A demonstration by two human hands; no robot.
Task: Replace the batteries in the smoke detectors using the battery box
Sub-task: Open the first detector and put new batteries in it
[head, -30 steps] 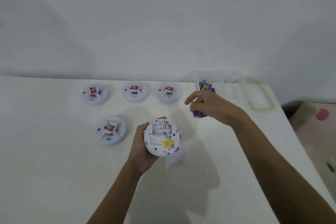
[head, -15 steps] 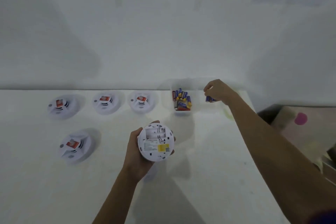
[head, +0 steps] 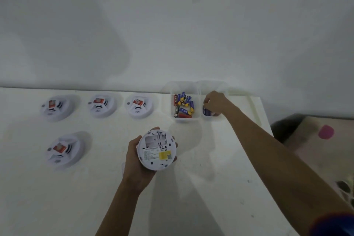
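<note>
My left hand (head: 134,161) grips a white smoke detector (head: 157,149) from below, back side up, above the table's middle. Its battery bay looks empty. A clear battery box (head: 183,119) at the back right contains several blue and red batteries (head: 183,106). Beside it on the right stands a second clear box (head: 212,84). My right hand (head: 216,101) reaches into this second box, fingers curled down onto blue batteries (head: 207,111) at its bottom.
Three white smoke detectors (head: 55,107) (head: 101,104) (head: 138,106) stand in a row at the back left, a fourth detector (head: 64,149) in front of them. The white table (head: 220,168) ends at its right edge (head: 266,120). A wall rises close behind.
My right hand carried blue batteries from in front of the battery box rightward and lowered them into the second clear box. The left hand keeps holding the detector; the view shifted right.
</note>
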